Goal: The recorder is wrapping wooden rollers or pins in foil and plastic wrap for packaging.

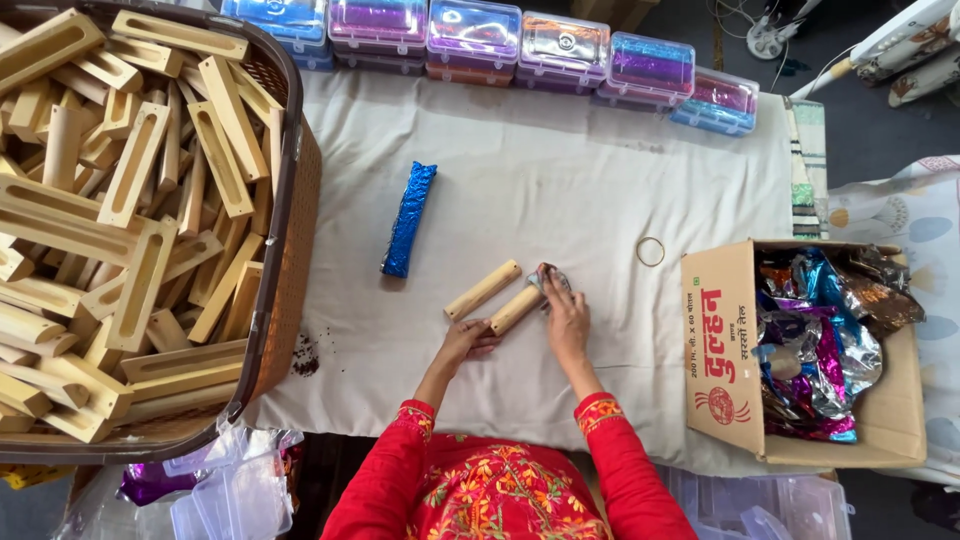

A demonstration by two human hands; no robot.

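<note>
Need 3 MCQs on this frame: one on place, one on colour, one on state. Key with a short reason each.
1. Where is the cardboard box?
A) right of the person B) left C) behind the basket
2. What colour is the wrapped stick?
A) red B) blue C) gold
3. The wooden stick at the right hand is:
A) fully wrapped B) bare wood, foil at one end C) broken

A: it stands at the cloth's right edge.
B: its foil is blue.
B: wood shows along its length, foil sits at the far end.

Basket [290, 200] of wooden blocks [130, 200], blue foil roll [408, 220], rubber band [650, 251], cardboard box [725, 350]
</note>
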